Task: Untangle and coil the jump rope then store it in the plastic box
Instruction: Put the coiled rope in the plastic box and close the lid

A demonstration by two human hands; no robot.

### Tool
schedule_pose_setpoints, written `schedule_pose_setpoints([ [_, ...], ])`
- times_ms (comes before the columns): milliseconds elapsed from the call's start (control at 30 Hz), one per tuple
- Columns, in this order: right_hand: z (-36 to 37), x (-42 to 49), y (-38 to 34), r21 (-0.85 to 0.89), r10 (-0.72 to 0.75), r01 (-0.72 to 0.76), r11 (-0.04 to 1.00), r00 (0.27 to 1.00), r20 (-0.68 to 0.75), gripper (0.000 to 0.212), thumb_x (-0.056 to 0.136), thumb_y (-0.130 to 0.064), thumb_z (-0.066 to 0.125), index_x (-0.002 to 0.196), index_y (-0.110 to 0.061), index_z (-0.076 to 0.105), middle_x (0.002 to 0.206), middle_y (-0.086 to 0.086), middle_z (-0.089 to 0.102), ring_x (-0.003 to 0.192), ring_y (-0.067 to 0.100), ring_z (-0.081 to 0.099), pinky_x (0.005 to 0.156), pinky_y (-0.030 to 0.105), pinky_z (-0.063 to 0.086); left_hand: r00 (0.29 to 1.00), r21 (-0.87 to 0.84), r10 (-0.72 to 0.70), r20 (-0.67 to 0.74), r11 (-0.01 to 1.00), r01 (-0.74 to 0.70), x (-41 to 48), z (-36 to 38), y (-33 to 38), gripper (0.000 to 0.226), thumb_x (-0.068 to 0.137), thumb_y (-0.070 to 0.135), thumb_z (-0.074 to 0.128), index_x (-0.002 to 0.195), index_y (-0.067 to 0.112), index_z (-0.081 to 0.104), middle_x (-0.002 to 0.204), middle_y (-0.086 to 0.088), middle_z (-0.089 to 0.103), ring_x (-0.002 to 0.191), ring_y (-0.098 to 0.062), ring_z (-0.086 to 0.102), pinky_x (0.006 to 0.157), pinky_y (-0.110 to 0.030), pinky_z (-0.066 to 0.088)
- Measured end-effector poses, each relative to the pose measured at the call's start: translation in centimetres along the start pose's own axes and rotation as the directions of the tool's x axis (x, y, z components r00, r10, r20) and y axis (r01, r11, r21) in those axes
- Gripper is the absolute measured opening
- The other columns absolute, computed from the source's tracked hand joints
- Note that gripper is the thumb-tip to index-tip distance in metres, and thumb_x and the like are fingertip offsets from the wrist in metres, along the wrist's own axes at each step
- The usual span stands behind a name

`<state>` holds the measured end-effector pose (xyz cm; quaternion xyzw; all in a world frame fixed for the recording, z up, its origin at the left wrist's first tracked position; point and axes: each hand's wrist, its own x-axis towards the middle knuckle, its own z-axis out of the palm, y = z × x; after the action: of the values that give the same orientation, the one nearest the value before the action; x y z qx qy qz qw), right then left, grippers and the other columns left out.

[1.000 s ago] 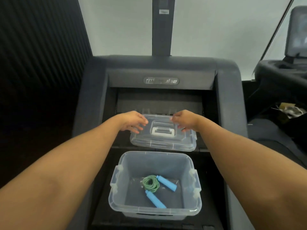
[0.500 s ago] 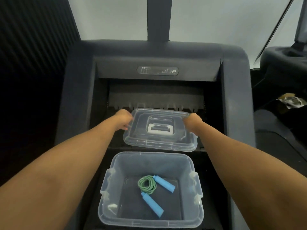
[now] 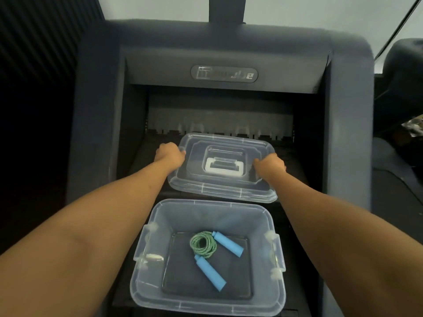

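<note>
The clear plastic box [image 3: 148,291] stands uncovered near the bottom of the view. On its floor lies the jump rope [image 3: 203,245], a small green coil with two blue handles beside it. Just beyond the box, the clear lid [image 3: 201,186] with a white handle is tilted, its near edge lower. My left hand [image 3: 169,155] grips the lid's left edge. My right hand [image 3: 270,167] grips its right edge. Both forearms reach past the box on either side.
The box and lid are on the dark belt of a treadmill [image 3: 96,110], whose raised grey frame rises left, right and behind. A second machine [image 3: 402,65] stands at the right, with some clutter [image 3: 414,126] on it.
Both hands slid from the top of the lid to its side edges and closed on it. The lid now looks lifted and tilted. The view has drawn closer.
</note>
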<state>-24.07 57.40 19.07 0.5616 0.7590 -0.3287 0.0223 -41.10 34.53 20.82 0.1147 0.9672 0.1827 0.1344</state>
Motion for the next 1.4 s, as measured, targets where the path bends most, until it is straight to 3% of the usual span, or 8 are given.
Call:
schedule_pose_setpoints([
  [167, -0.8, -2.1, 0.7, 0.035, -0.053, 0.053, 0.998, 0.998, -0.021, 0.063, 0.090, -0.054, 0.057, 0.136, -0.011, 0.054, 0.119, 0.017, 0.063, 0.106, 0.037, 0.064, 0.087, 0.049, 0.058, 0.999, -0.099, -0.036, -0.035, 0.995, 0.032, -1.7, 0.1, -1.2, 0.042, 0.103, 0.039, 0.053, 0.106, 0.000, 0.068, 0.108, -0.019, 0.070, 0.098, -0.036, 0.069, 0.072, -0.038, 0.053],
  [333, -1.5, -5.7, 1.8, -0.001, -0.082, 0.082, 0.997, 0.996, -0.025, 0.063, 0.088, -0.052, 0.059, 0.140, -0.017, 0.054, 0.118, 0.015, 0.064, 0.103, 0.037, 0.064, 0.086, 0.047, 0.059, 0.997, -0.143, -0.027, -0.066, 0.990, 0.017, -5.2, -0.5, -3.0, 0.041, 0.099, 0.040, 0.062, 0.107, 0.001, 0.069, 0.105, -0.017, 0.070, 0.097, -0.035, 0.069, 0.082, -0.040, 0.059],
  [467, -1.3, -8.8, 3.6, -0.006, -0.130, 0.130, 0.991, 0.991, -0.005, 0.066, 0.084, -0.051, 0.064, 0.141, -0.020, 0.055, 0.112, 0.012, 0.067, 0.096, 0.034, 0.067, 0.069, 0.038, 0.058, 0.995, -0.113, -0.016, -0.103, 0.994, 0.004, -8.7, -0.5, -4.9, 0.043, 0.094, 0.043, 0.068, 0.107, 0.002, 0.070, 0.105, -0.018, 0.071, 0.098, -0.035, 0.069, 0.086, -0.044, 0.059],
  [633, -0.5, -12.8, 6.2, -0.021, -0.158, 0.158, 0.987, 0.987, 0.002, 0.068, 0.086, -0.053, 0.067, 0.143, -0.018, 0.050, 0.119, 0.014, 0.063, 0.107, 0.036, 0.063, 0.087, 0.045, 0.058, 0.995, -0.072, -0.020, -0.103, 0.997, 0.013, -13.3, -0.5, -7.4, 0.038, 0.097, 0.039, 0.065, 0.108, 0.003, 0.068, 0.108, -0.017, 0.070, 0.099, -0.034, 0.068, 0.078, -0.039, 0.058],
  [800, 0.2, -16.3, 8.7, -0.005, -0.167, 0.167, 0.986, 0.986, 0.005, 0.059, 0.087, -0.052, 0.067, 0.131, -0.014, 0.058, 0.110, 0.012, 0.064, 0.100, 0.032, 0.064, 0.087, 0.045, 0.059, 0.998, -0.109, -0.003, -0.068, 0.994, -0.004, -17.1, -0.7, -10.0, 0.035, 0.097, 0.035, 0.064, 0.109, 0.002, 0.068, 0.106, -0.016, 0.069, 0.095, -0.033, 0.068, 0.075, -0.039, 0.058],
  [933, 1.2, -19.2, 10.7, -0.014, -0.168, 0.168, 0.986, 0.986, 0.012, 0.064, 0.088, -0.049, 0.067, 0.141, -0.018, 0.050, 0.105, 0.011, 0.063, 0.096, 0.030, 0.064, 0.076, 0.040, 0.058, 0.998, -0.121, 0.016, -0.065, 0.992, -0.024, -20.3, -0.4, -12.0, 0.025, 0.098, 0.029, 0.060, 0.094, 0.005, 0.066, 0.097, -0.014, 0.068, 0.087, -0.031, 0.068, 0.067, -0.036, 0.053],
  [1067, 2.7, -21.1, 12.8, -0.010, -0.132, 0.132, 0.991, 0.991, -0.008, 0.054, 0.085, -0.051, 0.067, 0.122, -0.012, 0.058, 0.109, 0.013, 0.063, 0.099, 0.032, 0.063, 0.087, 0.047, 0.058, 0.999, -0.118, 0.005, -0.035, 0.993, -0.009, -22.3, 1.0, -13.9, 0.023, 0.098, 0.026, 0.058, 0.095, 0.004, 0.066, 0.088, -0.010, 0.065, 0.079, -0.027, 0.066, 0.061, -0.034, 0.051],
  [1400, 4.3, -21.1, 13.4, -0.132, -0.137, 0.127, 0.983, 0.988, -0.071, 0.069, 0.098, -0.049, 0.051, 0.151, -0.009, 0.034, 0.141, 0.021, 0.046, 0.127, 0.038, 0.047, 0.105, 0.049, 0.045, 0.997, -0.078, -0.006, -0.074, 0.997, 0.000, -21.5, 3.5, -14.4, 0.028, 0.101, 0.029, 0.053, 0.098, 0.004, 0.066, 0.103, -0.015, 0.064, 0.091, -0.032, 0.065, 0.072, -0.040, 0.057],
])
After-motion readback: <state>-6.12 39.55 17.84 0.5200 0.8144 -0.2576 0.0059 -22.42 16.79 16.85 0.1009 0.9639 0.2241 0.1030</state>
